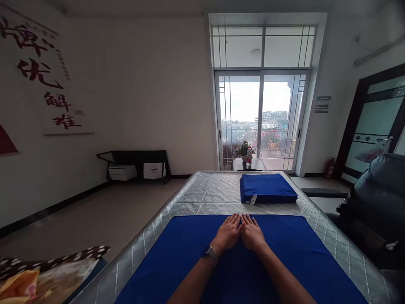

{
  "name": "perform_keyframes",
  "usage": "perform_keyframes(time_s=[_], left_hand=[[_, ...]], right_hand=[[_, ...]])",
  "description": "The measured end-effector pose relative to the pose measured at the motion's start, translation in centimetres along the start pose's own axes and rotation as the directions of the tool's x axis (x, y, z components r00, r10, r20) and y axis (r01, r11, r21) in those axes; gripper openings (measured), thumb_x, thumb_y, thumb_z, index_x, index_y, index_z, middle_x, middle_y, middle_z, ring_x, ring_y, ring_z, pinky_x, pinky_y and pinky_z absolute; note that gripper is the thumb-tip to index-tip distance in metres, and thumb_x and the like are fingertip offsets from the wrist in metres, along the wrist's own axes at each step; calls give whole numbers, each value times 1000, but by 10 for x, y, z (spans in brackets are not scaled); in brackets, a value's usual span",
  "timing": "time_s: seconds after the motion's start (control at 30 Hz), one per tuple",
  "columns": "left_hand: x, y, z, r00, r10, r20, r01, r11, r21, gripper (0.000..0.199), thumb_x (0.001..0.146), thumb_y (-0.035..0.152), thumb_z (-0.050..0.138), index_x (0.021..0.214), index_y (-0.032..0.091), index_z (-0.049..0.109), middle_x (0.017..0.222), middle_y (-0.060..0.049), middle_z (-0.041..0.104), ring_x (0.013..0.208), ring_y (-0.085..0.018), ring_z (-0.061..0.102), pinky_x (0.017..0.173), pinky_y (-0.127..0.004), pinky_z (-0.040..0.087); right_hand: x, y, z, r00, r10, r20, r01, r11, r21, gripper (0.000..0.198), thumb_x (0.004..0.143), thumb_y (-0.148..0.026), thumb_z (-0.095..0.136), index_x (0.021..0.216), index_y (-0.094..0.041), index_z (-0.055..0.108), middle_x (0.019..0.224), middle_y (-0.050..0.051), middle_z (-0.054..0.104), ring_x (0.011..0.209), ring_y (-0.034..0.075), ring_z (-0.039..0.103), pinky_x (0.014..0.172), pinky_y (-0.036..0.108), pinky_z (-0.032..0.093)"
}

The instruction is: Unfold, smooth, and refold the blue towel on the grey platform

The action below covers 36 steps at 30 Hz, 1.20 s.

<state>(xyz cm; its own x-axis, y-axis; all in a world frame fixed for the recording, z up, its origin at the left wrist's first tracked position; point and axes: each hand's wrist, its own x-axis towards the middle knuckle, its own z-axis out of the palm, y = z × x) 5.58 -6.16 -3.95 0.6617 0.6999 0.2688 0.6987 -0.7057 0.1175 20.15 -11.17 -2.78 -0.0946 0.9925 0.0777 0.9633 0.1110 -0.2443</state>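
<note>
A blue cloth (pixel 177 253) lies spread flat on the quilted silver table cover (pixel 202 194). Both my hands rest palm down near its far edge, side by side with thumbs almost touching. My left hand (pixel 229 231), with a watch (pixel 211 252) on the wrist, has its fingers stretched out on the cloth. My right hand (pixel 252 232) lies flat in the same way, holding nothing. Beyond the hands, toward the right, sits a neat stack of folded blue cloths (pixel 268 185) with a white tag (pixel 253 199) at its front edge.
Past the table's far end, a small dark table (pixel 248 164) carries a potted plant (pixel 243 150) and a bottle (pixel 249 156) before sliding glass doors. A dark leather chair (pixel 379 198) stands close on the right. At lower left is a spotted fabric item (pixel 53 264).
</note>
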Motion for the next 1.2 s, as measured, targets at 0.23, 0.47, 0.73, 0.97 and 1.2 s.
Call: perform_keyframes(time_s=[0.23,0.47,0.73,0.97,1.2], left_hand=[[-14,-34,5,995,-93,27,92,995,26,61,104,51,22,154,17,35,158,-13,37,148,-25,29,120,-47,26],[-48,-111,-1,956,-289,50,283,954,100,61,103,52,21,154,20,35,160,-10,32,149,-25,26,120,-47,22],[-97,-207,-15,889,-455,42,442,880,175,60,101,44,25,152,16,38,160,-10,32,149,-25,26,120,-45,23],[-108,-234,-15,813,-581,-46,582,804,126,71,98,57,21,154,15,33,160,-10,31,148,-27,27,118,-47,26],[-114,-242,-14,768,-637,-63,640,759,123,73,98,55,21,154,10,31,161,-12,28,149,-27,24,120,-45,23]], right_hand=[[4,-1,-2,999,38,18,-38,999,12,66,99,-42,14,157,-11,21,164,6,18,152,18,11,123,39,6],[-3,27,-8,994,110,27,-109,994,-8,66,99,-45,13,157,-13,20,165,3,14,152,18,10,123,38,4],[-29,124,-21,965,262,-15,-262,959,-112,66,99,-47,14,158,-17,20,165,1,18,152,17,10,123,41,8],[-60,214,-30,887,448,-116,-462,858,-223,64,98,-37,14,157,-12,24,165,6,19,152,20,12,123,45,14],[-62,229,-22,879,453,-145,-475,851,-223,65,99,-40,16,157,-12,22,165,5,20,152,20,13,123,43,14]])
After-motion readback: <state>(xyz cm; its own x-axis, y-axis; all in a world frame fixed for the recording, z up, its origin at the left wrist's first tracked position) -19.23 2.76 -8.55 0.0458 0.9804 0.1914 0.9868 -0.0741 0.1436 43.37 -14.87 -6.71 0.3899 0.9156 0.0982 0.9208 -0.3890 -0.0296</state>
